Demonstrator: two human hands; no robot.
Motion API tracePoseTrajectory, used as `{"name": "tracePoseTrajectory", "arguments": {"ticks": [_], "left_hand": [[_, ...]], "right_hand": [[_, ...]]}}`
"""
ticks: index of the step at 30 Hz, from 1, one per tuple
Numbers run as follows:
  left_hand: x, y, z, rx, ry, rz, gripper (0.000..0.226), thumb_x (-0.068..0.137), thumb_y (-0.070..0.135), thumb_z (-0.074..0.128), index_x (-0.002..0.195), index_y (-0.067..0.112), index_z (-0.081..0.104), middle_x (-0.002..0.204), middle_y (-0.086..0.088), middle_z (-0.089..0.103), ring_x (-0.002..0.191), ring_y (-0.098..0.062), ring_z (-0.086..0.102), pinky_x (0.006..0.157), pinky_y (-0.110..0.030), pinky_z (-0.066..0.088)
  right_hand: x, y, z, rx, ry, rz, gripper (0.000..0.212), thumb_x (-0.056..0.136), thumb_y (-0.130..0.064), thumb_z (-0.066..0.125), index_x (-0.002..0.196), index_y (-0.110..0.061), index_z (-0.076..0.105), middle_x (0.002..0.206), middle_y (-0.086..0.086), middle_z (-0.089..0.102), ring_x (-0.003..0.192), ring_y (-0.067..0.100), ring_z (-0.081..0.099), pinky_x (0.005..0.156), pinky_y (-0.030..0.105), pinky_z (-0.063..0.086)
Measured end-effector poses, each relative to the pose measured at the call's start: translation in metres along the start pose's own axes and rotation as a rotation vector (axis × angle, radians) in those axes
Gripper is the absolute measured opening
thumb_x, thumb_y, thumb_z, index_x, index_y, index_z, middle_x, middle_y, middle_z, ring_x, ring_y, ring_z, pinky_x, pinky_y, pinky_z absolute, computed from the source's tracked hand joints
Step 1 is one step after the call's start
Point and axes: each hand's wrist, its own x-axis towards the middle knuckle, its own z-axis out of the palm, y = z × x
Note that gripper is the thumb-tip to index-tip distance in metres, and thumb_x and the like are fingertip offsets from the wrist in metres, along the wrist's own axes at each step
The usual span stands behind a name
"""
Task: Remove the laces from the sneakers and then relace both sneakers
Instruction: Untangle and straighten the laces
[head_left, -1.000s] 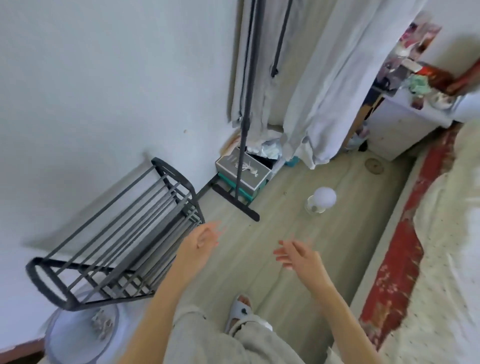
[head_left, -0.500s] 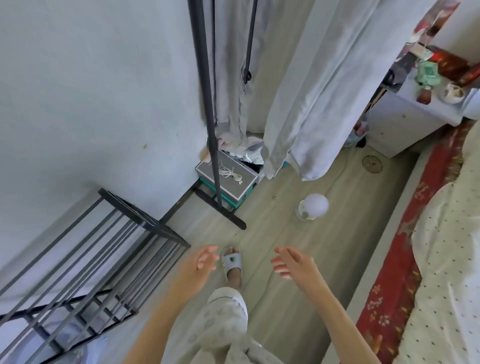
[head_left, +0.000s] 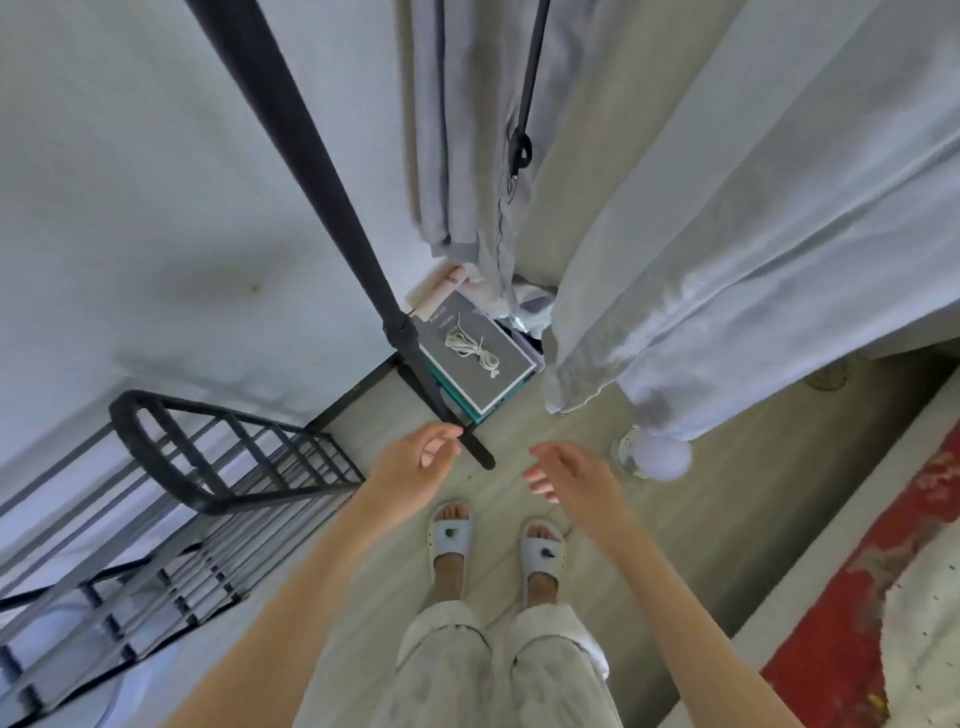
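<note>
I hold my left hand (head_left: 415, 462) and right hand (head_left: 576, 478) out empty, fingers relaxed — a white coiled lace (head_left: 470, 349) lies on the grey box (head_left: 506, 371) on the pale wooden floor (head_left: 727, 519).

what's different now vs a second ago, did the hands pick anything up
No. Both hands hold nothing: the left hand and right hand still hang open in front of the body. The person has walked toward the grey box by the clothes rack pole, and both slippered feet now stand side by side. The white cord on the box, the round lamp and the metal shelf look unmoved.
</note>
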Motion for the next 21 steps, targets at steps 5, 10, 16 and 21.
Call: {"name": "tracePoseTrajectory", "arguments": {"ticks": [5,10,16,21], "left_hand": [[0.048,-0.066,0.059,-0.049,0.05,-0.176,0.022,0.098,0.028,0.044,0.115,0.026,0.057,0.115,0.006,0.064,0.096,-0.008,0.061,0.078,-0.01,0.041],[0.104,-0.127,0.105,-0.089,0.089,-0.257,0.019,0.097,0.027,0.046,0.112,0.03,0.057,0.109,0.01,0.061,0.093,-0.003,0.057,0.063,0.0,0.036],[0.187,-0.185,0.124,-0.19,0.317,-0.27,0.051,0.093,0.026,0.053,0.14,0.025,0.032,0.123,0.007,0.047,0.103,-0.009,0.054,0.081,-0.021,0.045],[0.237,-0.217,0.121,-0.143,0.433,-0.094,0.058,0.09,0.047,0.045,0.142,0.032,0.024,0.138,0.012,0.039,0.118,-0.005,0.045,0.098,-0.031,0.043]], "right_hand": [[0.089,0.044,0.005,-0.156,-0.181,0.02,0.019,0.098,-0.027,0.044,0.106,-0.021,0.06,0.085,-0.01,0.068,0.079,0.005,0.066,0.084,0.028,0.052],[0.186,0.107,0.027,-0.331,-0.262,-0.005,0.017,0.097,-0.029,0.042,0.097,-0.027,0.059,0.084,-0.011,0.066,0.081,0.008,0.064,0.068,0.021,0.048],[0.319,0.171,0.069,-0.67,-0.196,-0.116,0.03,0.098,-0.025,0.04,0.119,-0.011,0.056,0.115,0.011,0.062,0.108,0.027,0.056,0.089,0.032,0.043],[0.428,0.175,0.086,-0.862,0.071,-0.332,0.032,0.096,-0.018,0.042,0.123,-0.005,0.052,0.12,0.015,0.055,0.113,0.03,0.05,0.096,0.038,0.039]]}}
